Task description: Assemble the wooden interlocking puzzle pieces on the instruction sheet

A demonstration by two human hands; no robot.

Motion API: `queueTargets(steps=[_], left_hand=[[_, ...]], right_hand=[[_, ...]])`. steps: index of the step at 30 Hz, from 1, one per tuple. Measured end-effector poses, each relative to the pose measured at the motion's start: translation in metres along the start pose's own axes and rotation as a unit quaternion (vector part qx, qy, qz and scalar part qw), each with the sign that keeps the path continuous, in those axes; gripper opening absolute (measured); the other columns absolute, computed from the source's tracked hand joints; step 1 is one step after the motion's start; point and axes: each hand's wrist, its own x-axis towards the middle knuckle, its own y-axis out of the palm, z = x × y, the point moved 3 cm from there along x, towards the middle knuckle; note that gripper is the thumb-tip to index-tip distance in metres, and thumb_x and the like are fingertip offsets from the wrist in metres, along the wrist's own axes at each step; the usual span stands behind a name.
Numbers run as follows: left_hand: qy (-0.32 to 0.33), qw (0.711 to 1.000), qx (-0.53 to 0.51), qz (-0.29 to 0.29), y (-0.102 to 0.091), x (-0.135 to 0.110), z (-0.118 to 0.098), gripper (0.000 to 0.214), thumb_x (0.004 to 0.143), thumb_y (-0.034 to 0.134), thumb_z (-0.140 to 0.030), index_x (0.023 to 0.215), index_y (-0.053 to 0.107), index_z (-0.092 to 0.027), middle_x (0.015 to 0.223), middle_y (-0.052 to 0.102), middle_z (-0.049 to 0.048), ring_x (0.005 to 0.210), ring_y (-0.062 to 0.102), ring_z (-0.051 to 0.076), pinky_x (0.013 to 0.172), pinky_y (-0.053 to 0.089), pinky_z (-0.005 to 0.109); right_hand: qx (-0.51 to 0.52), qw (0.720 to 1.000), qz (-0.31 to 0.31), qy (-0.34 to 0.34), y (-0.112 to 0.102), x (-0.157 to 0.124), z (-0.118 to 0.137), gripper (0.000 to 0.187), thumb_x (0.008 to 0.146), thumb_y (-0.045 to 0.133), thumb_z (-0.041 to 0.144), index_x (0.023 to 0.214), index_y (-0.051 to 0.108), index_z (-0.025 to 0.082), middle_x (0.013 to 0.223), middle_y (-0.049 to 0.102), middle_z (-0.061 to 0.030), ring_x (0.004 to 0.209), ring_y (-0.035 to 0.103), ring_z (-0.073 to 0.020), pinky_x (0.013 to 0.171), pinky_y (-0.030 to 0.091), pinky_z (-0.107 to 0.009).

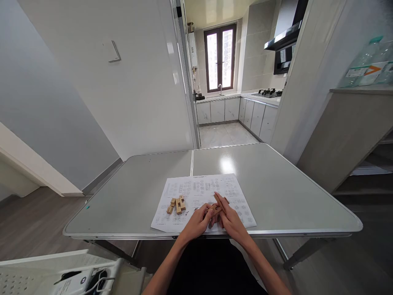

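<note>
A printed instruction sheet (202,192) lies on the grey folding table (276,192) near its front edge. My left hand (198,223) and my right hand (230,219) meet over the sheet's near right part and together hold a small wooden puzzle piece (218,203) between the fingers. To the left of my hands, a cluster of wooden blocks (177,204) rests on the sheet, with one small block lying apart at its lower left.
A white plastic basket (61,272) with a device and cable sits at the lower left, below the table. A kitchen doorway lies beyond the table. A shelf unit (353,135) with plastic bottles stands at the right.
</note>
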Motion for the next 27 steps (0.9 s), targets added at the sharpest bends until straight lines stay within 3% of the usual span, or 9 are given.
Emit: queueTargets(steps=[6,14,16,20,22,25,27], left_hand=[[-0.003,1.000,-0.005,-0.002,0.000,-0.001,-0.001,0.038,0.108,0.037,-0.050,0.095,0.056,-0.020,0.072,0.061,-0.0007,0.070,0.059,0.019,0.077,0.046,0.031],[-0.002,0.999,-0.036,-0.003,-0.002,0.001,0.001,0.038,0.107,0.041,-0.051,0.097,0.059,-0.018,0.071,0.060,-0.0009,0.065,0.055,0.016,0.071,0.044,0.029],[-0.021,0.999,-0.038,-0.023,-0.003,0.001,0.007,0.038,0.106,0.042,-0.052,0.103,0.060,-0.018,0.067,0.057,-0.0028,0.061,0.051,0.015,0.065,0.041,0.028],[-0.053,0.994,-0.008,-0.099,-0.005,0.000,0.021,0.036,0.105,0.043,-0.052,0.111,0.057,-0.019,0.064,0.051,-0.0054,0.058,0.047,0.015,0.059,0.036,0.026],[-0.053,0.986,0.034,-0.152,-0.007,-0.001,0.026,0.032,0.105,0.043,-0.048,0.109,0.058,-0.020,0.068,0.052,-0.0041,0.061,0.049,0.016,0.060,0.038,0.027],[-0.032,0.969,0.120,-0.211,-0.009,-0.002,0.026,0.023,0.101,0.051,-0.038,0.113,0.058,-0.021,0.086,0.059,0.0020,0.079,0.058,0.021,0.073,0.047,0.032],[-0.001,0.963,0.170,-0.209,-0.008,-0.001,0.024,0.027,0.095,0.061,-0.033,0.120,0.058,-0.022,0.107,0.062,0.0074,0.101,0.060,0.026,0.090,0.049,0.039]], right_hand=[[0.061,0.998,0.030,0.019,0.000,0.002,-0.003,0.059,0.096,0.039,0.029,0.155,0.042,0.033,0.124,0.068,-0.0058,0.065,0.062,-0.0152,0.060,0.057,-0.029],[0.131,0.990,0.050,0.030,0.001,0.003,-0.006,0.057,0.098,0.039,0.030,0.155,0.039,0.030,0.090,0.064,-0.0013,0.056,0.051,-0.0137,0.059,0.053,-0.029],[0.143,0.988,0.046,0.035,0.002,0.002,-0.008,0.056,0.099,0.040,0.032,0.155,0.039,0.032,0.093,0.064,-0.0020,0.058,0.050,-0.0140,0.059,0.052,-0.029],[0.171,0.984,0.022,0.048,0.002,0.000,-0.012,0.056,0.099,0.044,0.037,0.155,0.039,0.035,0.117,0.062,-0.0061,0.065,0.054,-0.0142,0.058,0.052,-0.028],[0.174,0.983,0.002,0.055,-0.002,0.001,-0.014,0.059,0.097,0.046,0.039,0.155,0.038,0.034,0.114,0.063,-0.0059,0.063,0.054,-0.0140,0.057,0.051,-0.028],[0.151,0.986,-0.033,0.064,-0.013,0.004,-0.016,0.062,0.096,0.046,0.036,0.157,0.034,0.030,0.100,0.064,-0.0038,0.055,0.049,-0.0125,0.055,0.049,-0.027],[0.122,0.989,-0.058,0.062,-0.024,0.007,-0.018,0.064,0.095,0.046,0.032,0.157,0.034,0.028,0.095,0.064,-0.0030,0.055,0.048,-0.0128,0.054,0.047,-0.027]])
